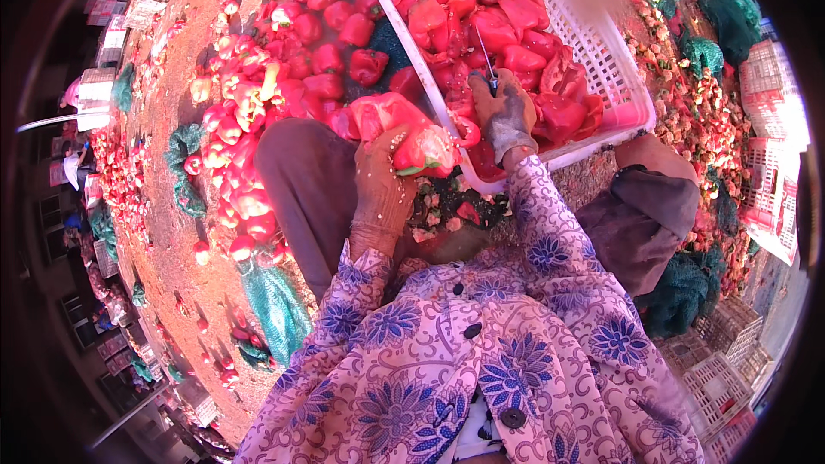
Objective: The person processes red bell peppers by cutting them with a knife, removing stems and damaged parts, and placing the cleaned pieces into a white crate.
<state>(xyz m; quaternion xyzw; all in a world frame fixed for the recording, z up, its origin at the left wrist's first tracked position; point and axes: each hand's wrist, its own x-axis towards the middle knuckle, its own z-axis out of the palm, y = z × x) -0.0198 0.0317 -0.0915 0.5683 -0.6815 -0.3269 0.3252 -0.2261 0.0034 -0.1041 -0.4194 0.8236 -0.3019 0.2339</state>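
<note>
My left hand, in a soiled glove with pale seeds stuck on it, holds a cut-open red bell pepper; its seedy core and green stem end show at the right. In my gloved right hand is a small knife, its thin blade pointing up and away from me over the crate. That hand is at the near left part of a white plastic crate that holds opened red pepper pieces. A heap of whole red peppers lies left of the crate.
Cut pepper cores lie on the ground between my knees, and more lie right of the crate. Green net sacks are scattered about. Stacked crates stand at the lower right. Other people are at the far left.
</note>
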